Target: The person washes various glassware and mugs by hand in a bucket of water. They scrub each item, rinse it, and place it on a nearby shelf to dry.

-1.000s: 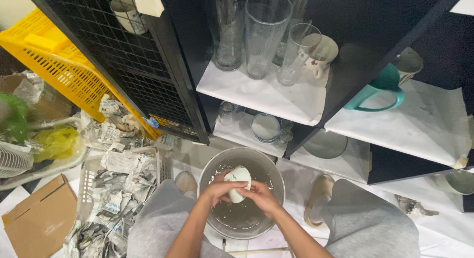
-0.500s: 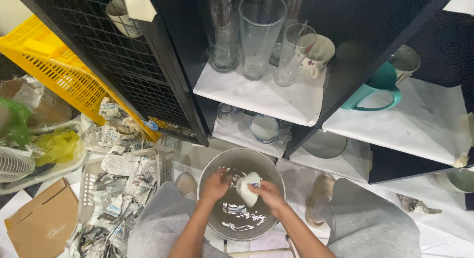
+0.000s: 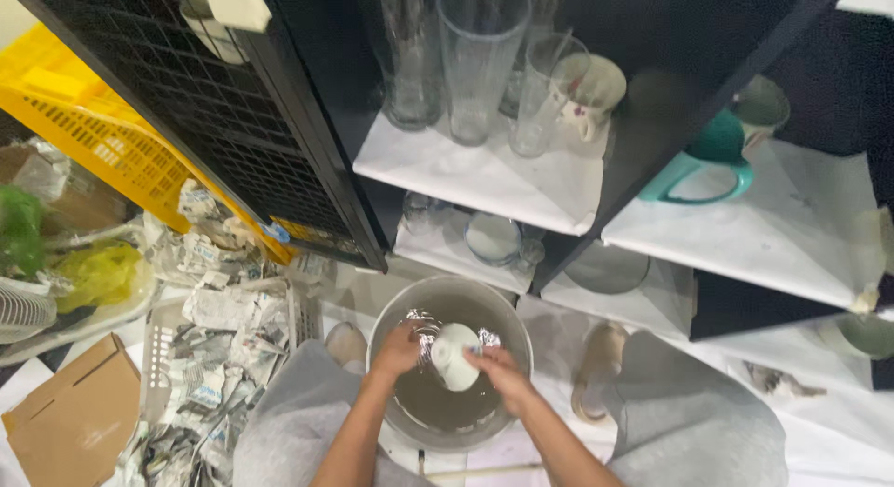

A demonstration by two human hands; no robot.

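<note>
both hands work inside a round metal basin (image 3: 386, 305) set between the person's knees. the left hand (image 3: 399, 349) and the right hand (image 3: 495, 372) hold a small white cup (image 3: 455, 355) over the murky water, fingers closed around it. what appears to be crumpled foil (image 3: 421, 325) lies just behind. tall glasses (image 3: 480, 59) stand on the shelf (image 3: 484, 184) above.

The tall clear drinking glasses (image 3: 480, 49) run off the top edge; murky water hides the round metal basin's (image 3: 507, 310) bottom.
</note>
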